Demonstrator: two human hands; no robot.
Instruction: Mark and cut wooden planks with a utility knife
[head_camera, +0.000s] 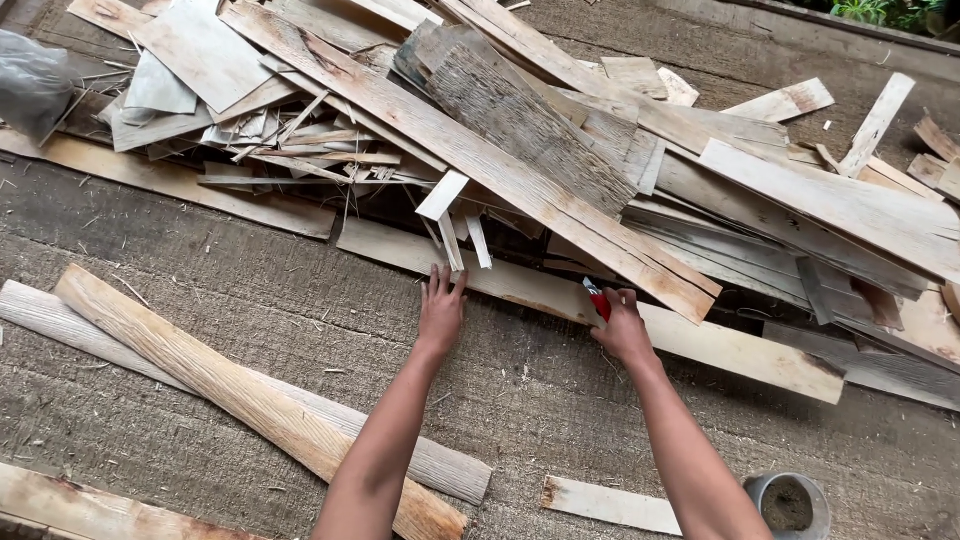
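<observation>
Left hand (441, 308): flat, fingers spread, pressing the near edge of a long plank (720, 345) lying on the concrete floor (250, 300). Right hand (622, 325): closed around a red tool (597, 300) touching the same plank, below the scrap-wood pile (520, 130).

My left hand (441, 310) lies flat, fingers spread, on a long pale plank (700, 340) at the near edge of the scrap-wood pile (520, 130). My right hand (622, 325) grips a red tool (597, 300) (kind unclear) against the same plank, on the concrete floor (250, 300).
</observation>
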